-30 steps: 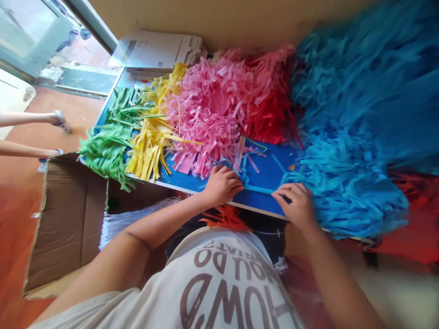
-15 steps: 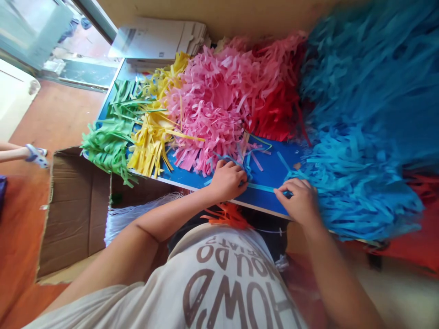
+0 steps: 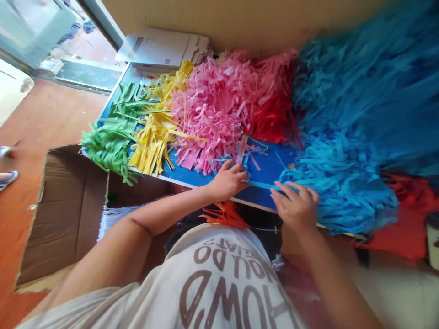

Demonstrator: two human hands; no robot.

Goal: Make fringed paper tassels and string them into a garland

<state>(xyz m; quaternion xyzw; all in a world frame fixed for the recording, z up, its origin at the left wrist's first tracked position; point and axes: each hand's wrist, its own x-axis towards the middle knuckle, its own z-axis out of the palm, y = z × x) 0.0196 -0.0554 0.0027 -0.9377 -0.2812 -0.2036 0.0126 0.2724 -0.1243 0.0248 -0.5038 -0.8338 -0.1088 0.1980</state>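
Note:
A narrow light blue paper strip lies along the front of the blue tabletop, between my two hands. My left hand is curled over the strip's left end, fingertips and thumb closed on it. At the strip's other end my right hand has its fingers stretched and apart, hovering over or just touching the strip; which, I cannot tell. Right beside it rises a heap of light blue fringed paper. Loose blue and pink strips lie behind my left hand.
Pink fringed paper, yellow fringe, green fringe and red fringe cover the table's back and left. White sheets are stacked behind. An open cardboard box stands at the left; orange fringe hangs at the front edge.
My right hand's fingers have opened from a pinch on the strip and spread out. My left hand stays in about the same place. The feet at the far left have shifted.

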